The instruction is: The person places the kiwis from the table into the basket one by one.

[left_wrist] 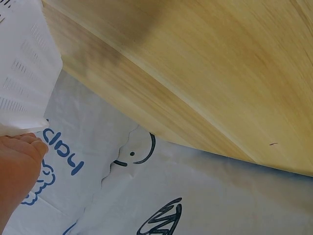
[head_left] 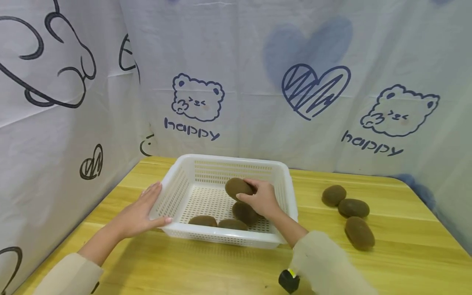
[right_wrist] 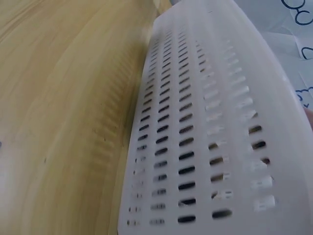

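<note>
Left grip (head_left: 137,212) apart, thumb and fingers spanning basket (head_left: 254,239) corner, likely steadying it; right grip (head_left: 262,199) clamped on kiwi (head_left: 236,188), more kiwis (head_left: 243,213) below.

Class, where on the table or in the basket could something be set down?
The wooden table has room between the white basket and three kiwifruit right of it, and in front between the sleeves. Inside, the back-left floor is bare; three more kiwifruit crowd the near side, the right hand holding another close by.

Soft light leaves faint shadows on the table (head_left: 206,268) (the right wrist view is blurred).
</note>
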`<state>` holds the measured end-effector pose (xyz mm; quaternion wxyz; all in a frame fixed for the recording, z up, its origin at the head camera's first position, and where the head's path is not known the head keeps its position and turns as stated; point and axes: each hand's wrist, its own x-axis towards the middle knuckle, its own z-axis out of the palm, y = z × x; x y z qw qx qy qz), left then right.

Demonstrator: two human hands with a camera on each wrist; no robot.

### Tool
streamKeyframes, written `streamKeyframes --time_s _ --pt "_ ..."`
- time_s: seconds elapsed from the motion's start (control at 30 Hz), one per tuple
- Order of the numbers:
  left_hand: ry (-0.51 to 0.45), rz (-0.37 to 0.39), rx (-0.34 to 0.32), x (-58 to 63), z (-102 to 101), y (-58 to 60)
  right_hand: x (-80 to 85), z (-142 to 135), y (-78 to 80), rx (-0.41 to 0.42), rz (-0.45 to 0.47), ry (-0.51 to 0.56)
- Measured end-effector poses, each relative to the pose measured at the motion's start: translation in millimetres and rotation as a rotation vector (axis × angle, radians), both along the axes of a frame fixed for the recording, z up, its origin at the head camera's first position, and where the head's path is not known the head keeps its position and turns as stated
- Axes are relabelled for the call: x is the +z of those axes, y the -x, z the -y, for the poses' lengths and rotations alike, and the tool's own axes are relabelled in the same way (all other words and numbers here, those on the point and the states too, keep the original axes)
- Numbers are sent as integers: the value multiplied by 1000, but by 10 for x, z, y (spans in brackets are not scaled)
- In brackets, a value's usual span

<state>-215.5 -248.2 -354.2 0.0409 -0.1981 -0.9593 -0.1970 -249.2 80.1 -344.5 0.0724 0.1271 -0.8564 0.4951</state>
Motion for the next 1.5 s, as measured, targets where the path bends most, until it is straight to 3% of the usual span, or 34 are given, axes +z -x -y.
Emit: streamKeyframes --time_s 0.53,0.77,1.17,1.5 --pt "2 -1 -4 21 -8 -3 -97 342 103 258 77 -313" --pt "3 6 4 12 -7 10 -121 344 93 314 54 -409" --pt "-6 3 7 5 -2 8 -2 232 14 219 71 -317" --pt "-4 5 4 -5 -3 11 81 -79 -36 114 -104 -129"
